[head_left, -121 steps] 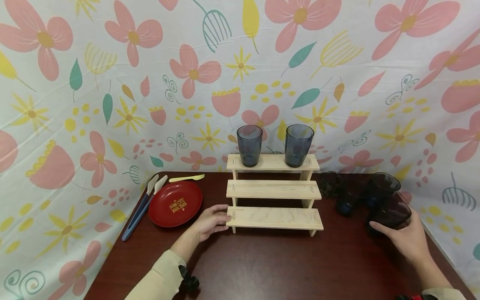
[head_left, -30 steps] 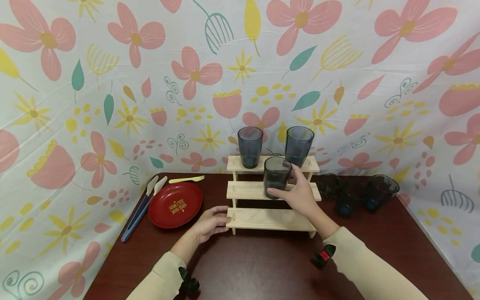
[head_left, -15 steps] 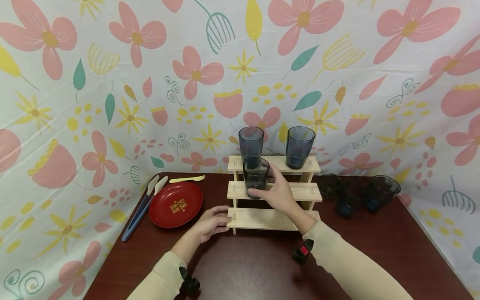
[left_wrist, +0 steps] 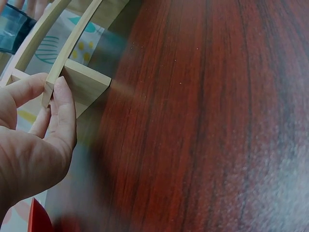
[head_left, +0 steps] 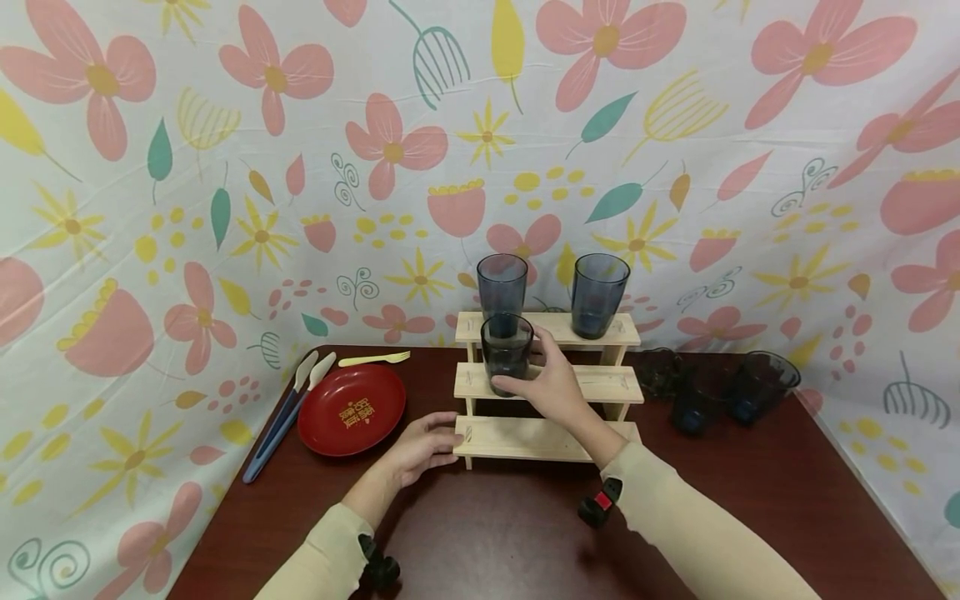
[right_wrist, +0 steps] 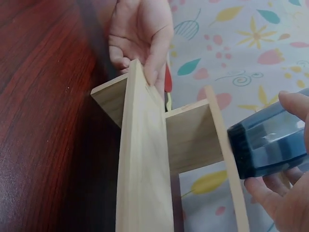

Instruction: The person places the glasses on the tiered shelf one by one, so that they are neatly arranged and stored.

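Note:
A three-step wooden display rack (head_left: 547,438) stands on the dark brown table. My left hand (head_left: 416,450) pinches the left end of its lowest board, thumb and fingers on either side, as the left wrist view shows. With my right hand (head_left: 555,385) I grip a dark tinted glass (head_left: 506,354), upright at the left end of the middle step. In the right wrist view the base of the glass (right_wrist: 270,140) meets the board. Two bluish glasses stand on the top step, a left glass (head_left: 501,282) partly covered by the held one and a right glass (head_left: 600,296).
Right of the rack, several dark glasses (head_left: 762,387) stand close together, hard to make out against the table (head_left: 510,533). At left lie a red plate (head_left: 330,425), a pale yellow fork (head_left: 375,358) and two blue-handled knives (head_left: 276,427). A flower-patterned cloth (head_left: 300,192) hangs behind.
My right hand has brought a dark glass from the right-hand group to the middle step, then slid it leftward to that step's left end. My left hand has stayed on the rack.

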### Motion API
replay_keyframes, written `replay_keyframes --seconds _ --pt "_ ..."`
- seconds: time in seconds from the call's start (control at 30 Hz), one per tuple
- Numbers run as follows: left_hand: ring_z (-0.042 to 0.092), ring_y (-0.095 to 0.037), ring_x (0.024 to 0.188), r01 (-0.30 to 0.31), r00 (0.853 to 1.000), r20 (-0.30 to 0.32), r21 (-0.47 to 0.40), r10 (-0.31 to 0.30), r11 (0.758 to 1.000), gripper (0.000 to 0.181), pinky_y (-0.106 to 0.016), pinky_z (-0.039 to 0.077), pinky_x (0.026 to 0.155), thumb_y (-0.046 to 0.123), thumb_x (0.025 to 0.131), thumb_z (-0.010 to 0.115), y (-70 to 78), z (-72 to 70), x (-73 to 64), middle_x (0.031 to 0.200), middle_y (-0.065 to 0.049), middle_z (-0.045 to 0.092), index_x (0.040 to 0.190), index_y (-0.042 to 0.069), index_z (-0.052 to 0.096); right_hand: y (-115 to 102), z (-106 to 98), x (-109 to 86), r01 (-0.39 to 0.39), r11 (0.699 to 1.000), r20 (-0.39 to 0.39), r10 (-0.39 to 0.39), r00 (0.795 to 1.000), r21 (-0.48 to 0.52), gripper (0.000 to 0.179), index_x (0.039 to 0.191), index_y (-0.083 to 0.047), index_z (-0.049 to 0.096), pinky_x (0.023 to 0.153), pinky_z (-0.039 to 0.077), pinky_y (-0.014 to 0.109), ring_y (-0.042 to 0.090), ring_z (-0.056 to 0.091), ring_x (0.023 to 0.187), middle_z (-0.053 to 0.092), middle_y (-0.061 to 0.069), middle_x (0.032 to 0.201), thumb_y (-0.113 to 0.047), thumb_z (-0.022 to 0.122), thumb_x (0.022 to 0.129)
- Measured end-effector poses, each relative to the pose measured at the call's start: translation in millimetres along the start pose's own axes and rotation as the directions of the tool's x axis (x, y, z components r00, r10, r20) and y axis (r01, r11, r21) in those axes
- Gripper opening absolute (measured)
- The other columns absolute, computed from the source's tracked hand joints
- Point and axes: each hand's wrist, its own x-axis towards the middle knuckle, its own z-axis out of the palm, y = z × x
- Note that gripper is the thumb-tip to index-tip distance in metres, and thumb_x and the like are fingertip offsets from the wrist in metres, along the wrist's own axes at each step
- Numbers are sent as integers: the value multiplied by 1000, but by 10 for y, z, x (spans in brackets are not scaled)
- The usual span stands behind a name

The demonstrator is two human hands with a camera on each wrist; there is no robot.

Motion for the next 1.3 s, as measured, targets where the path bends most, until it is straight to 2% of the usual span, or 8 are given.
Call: replay_keyframes --seconds 0.17,0.37,0.5,0.63,0.77,0.9,1.1,1.3 --pt "69 -22 95 1 1000 -8 -6 -1 1000 61 -35 59 82 7 94 73 -11 -14 6 125 -20 64 148 -3 45 -50 -111 -71 17 998 15 -18 1000 64 98 161 -22 33 99 53 52 35 57 125 52 12 141 -28 91 83" --pt "69 -22 94 0 1000 -13 -13 0 1000 60 -34 59 82 6 94 72 -18 -19 2 123 -19 64 147 -4 45 -45 -339 -223 64 995 6 -65 998 70 92 160 -26 35 103 49 56 34 55 129 51 10 145 -27 89 85" --pt "69 -22 94 2 1000 -10 -14 -2 1000 60 -35 59 82 6 94 72 -16 -10 -7 123 -19 65 147 -3 46 -41 -537 -346 106 994 -57 -104 993 41 88 159 -20 38 101 48 59 33 55 128 53 14 143 -16 88 86" --pt "69 -22 94 -2 1000 -4 -10 2 1000 60 -35 59 82 6 94 72 -18 -1 -12 123 -19 64 147 -4 45 -179 -736 -517 165 985 -161 -172 972 -56 78 152 -5 44 96 52 56 39 58 120 58 23 136 -3 85 86" --pt "69 -22 94 4 1000 -5 -10 -4 1000 60 -35 59 82 6 94 73 -26 -6 0 123 -19 64 147 -4 46 -214 -933 -663 168 971 -271 -209 940 -168 70 147 0 49 91 55 33 28 62 113 63 23 129 1 83 86" --pt "69 -21 94 2 1000 -4 -10 -2 1000 60 -35 59 82 6 94 73 -28 -6 9 123 -19 64 147 -4 46 118 -1159 -694 138 968 -399 -213 892 -210 69 146 -6 54 88 50 20 11 61 108 64 17 128 0 84 85" --pt "69 -22 94 1 1000 -6 -15 -2 1000 61 -36 59 82 6 94 73 -15 -5 19 123 -19 64 147 -3 46 601 -1515 -770 -17 971 -580 -128 804 -238 67 144 -16 57 89 45 18 6 56 108 62 5 127 -13 88 85" --pt "69 -22 94 4 1000 -1 -21 -4 1000 61 -36 59 82 6 94 73 -16 -12 27 123 -19 64 147 -4 46 879 -1719 -905 -177 946 -683 -61 728 -273 71 146 -16 57 89 37 20 15 44 117 54 8 133 -23 89 83"
